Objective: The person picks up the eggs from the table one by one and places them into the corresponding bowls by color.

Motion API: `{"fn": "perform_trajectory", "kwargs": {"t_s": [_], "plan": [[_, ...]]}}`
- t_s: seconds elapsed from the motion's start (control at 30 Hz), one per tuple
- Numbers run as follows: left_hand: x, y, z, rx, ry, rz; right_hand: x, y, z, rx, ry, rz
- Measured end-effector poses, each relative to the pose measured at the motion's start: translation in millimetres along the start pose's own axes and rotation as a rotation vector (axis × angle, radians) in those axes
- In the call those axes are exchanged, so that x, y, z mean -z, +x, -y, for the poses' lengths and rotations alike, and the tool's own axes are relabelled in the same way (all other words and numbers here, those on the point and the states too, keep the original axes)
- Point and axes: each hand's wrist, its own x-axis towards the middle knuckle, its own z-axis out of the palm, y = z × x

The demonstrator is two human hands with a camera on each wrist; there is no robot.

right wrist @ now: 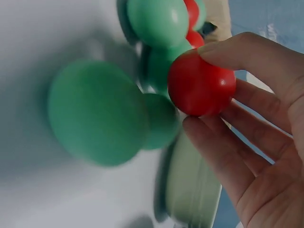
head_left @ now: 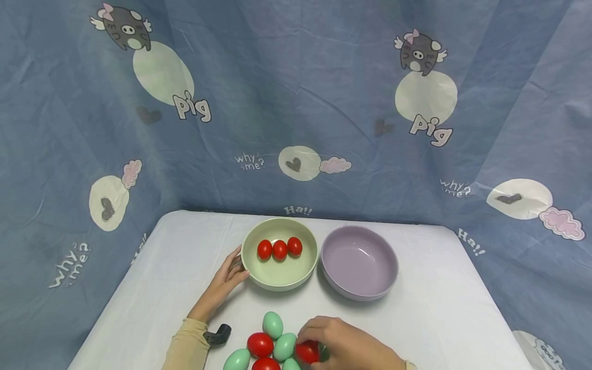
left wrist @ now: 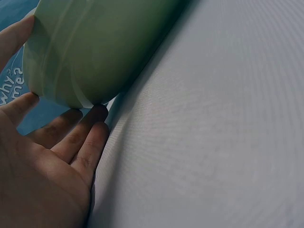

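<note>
A light green bowl point(head_left: 279, 281) holds three red eggs, one of them a red egg point(head_left: 294, 246) at the right of the row. My left hand point(head_left: 225, 282) rests its fingertips against the bowl's left side; in the left wrist view the fingers point(left wrist: 85, 142) are extended and touch the green wall. Near the front, my right hand point(head_left: 349, 341) pinches another red egg point(right wrist: 202, 83) between thumb and fingers. Beside it lies a group of mint green eggs point(head_left: 273, 325) and red eggs point(head_left: 260, 345); the lower ones are cut off by the frame edge.
To the right of the green bowl stands a purple bowl point(head_left: 359, 262) with nothing in it. Both bowls are on a table with a white cover point(head_left: 439, 308). A blue printed curtain point(head_left: 296, 103) hangs behind and around the table.
</note>
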Motion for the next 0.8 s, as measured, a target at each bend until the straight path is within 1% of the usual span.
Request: {"fn": "perform_trajectory", "kwargs": {"t_s": [0.07,0.17,0.27,0.4,0.53,0.73,0.8], "plan": [[-0.2,0.5,0.2,0.002,0.001,-0.003,6,3.2,-3,-0.013,0.01,-0.002],[-0.5,1.1,0.6,0.002,0.009,-0.01,15,10.0,-8,-0.034,0.065,-0.003],[-0.8,1.2,0.6,0.002,0.014,-0.015,24,16.0,-14,-0.047,0.111,-0.023],[-1.1,1.1,0.0,0.004,0.013,-0.013,38,23.7,-22,-0.047,0.18,-0.056],[-0.9,0.8,-0.6,0.001,0.004,-0.01,50,34.3,-28,-0.051,0.232,-0.065],[-0.2,0.6,-0.5,0.001,0.003,-0.007,69,54.5,-31,-0.029,0.175,-0.095],[-0.2,0.7,-0.2,-0.001,0.006,-0.009,74,62.5,-32,-0.035,0.181,-0.096]]}}
